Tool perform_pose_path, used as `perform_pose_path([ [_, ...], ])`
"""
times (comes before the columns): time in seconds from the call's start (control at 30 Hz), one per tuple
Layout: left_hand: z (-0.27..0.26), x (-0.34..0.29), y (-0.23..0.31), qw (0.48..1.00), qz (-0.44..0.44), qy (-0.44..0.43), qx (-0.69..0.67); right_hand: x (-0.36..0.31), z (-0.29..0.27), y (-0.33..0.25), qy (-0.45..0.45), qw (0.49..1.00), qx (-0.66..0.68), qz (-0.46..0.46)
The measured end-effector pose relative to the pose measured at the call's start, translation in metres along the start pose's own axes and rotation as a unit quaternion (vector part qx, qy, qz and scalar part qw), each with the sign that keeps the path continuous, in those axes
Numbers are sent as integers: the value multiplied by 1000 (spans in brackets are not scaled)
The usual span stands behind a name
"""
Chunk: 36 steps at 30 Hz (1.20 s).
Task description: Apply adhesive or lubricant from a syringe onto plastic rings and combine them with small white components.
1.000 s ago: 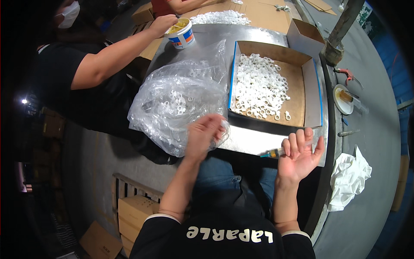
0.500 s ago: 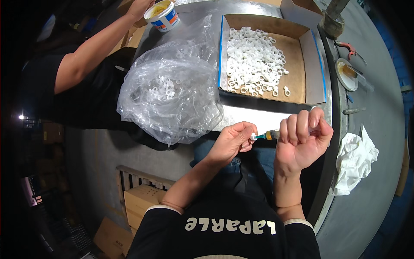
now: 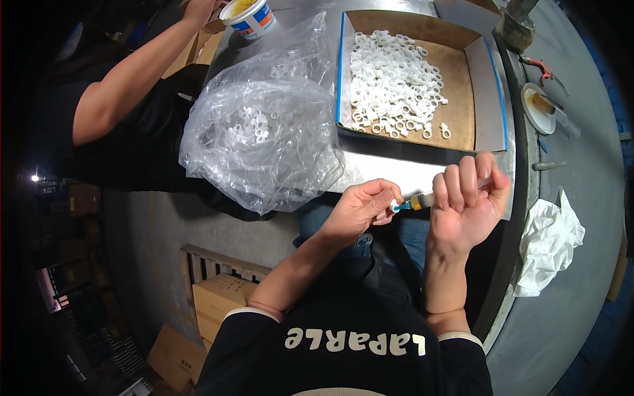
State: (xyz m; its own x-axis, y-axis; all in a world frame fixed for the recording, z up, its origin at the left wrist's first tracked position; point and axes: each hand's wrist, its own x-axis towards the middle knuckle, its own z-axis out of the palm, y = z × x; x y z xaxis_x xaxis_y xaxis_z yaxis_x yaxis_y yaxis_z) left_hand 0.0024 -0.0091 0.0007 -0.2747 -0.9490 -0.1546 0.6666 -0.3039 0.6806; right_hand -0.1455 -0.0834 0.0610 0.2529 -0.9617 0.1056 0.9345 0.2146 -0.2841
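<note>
Comparing with the frame half a second back: both hands are sitting in nearly the same spot at the near edge of the table (image 3: pixel 422 173), while the whole view is shifting slightly, so the cardboard tray (image 3: pixel 462 79) and bag are lying a little lower in the picture. A second back, the right hand was open with spread fingers and the left hand was lifted near the bag; now both are closing on the syringe (image 3: pixel 417 200). The right hand (image 3: pixel 465 208) is curling its fingers around the syringe barrel, which is lying roughly level between the two hands over the person's lap. The left hand (image 3: pixel 360 208) is pinching its fingertips narrow at the syringe's teal tip; what small part they are holding there, I cannot tell. Containers: the cardboard tray with blue edging is holding a heap of small white plastic rings (image 3: pixel 395 72), piled toward its left side, brown base bare on the right. The clear plastic bag (image 3: pixel 264 132), crumpled just left of the tray, is holding more white rings. Another person's arm (image 3: pixel 132 82) is reaching to a small tub (image 3: pixel 249 14) with a yellowish filling at the far edge. A shallow white dish (image 3: pixel 538 109) with a yellowish smear is sitting right of the tray, and a crumpled white cloth (image 3: pixel 548 241) is lying right of the right hand.
</note>
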Motion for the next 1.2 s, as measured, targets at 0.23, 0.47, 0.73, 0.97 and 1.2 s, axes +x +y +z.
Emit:
perform_pose_path([
  [0.23, 3, 5, 6, 998, 27, -14, 49, 4, 2, -17, 45, 994, 100, -22],
  [0.47, 7, 67, 60, 901, 227, 110, 354, 1, -8, -15, 80, 993, 63, -59],
  [0.73, -3, 38, 104, 761, 288, 185, 551, -7, -10, -18, 95, 992, 23, -78],
  [0.97, -100, -21, 136, 533, 218, 354, 737, 0, -7, 1, 137, 990, 18, -41],
  [1.2, -159, -10, 145, 378, 209, 365, 825, -3, -3, 13, 129, 991, -7, -21],
])
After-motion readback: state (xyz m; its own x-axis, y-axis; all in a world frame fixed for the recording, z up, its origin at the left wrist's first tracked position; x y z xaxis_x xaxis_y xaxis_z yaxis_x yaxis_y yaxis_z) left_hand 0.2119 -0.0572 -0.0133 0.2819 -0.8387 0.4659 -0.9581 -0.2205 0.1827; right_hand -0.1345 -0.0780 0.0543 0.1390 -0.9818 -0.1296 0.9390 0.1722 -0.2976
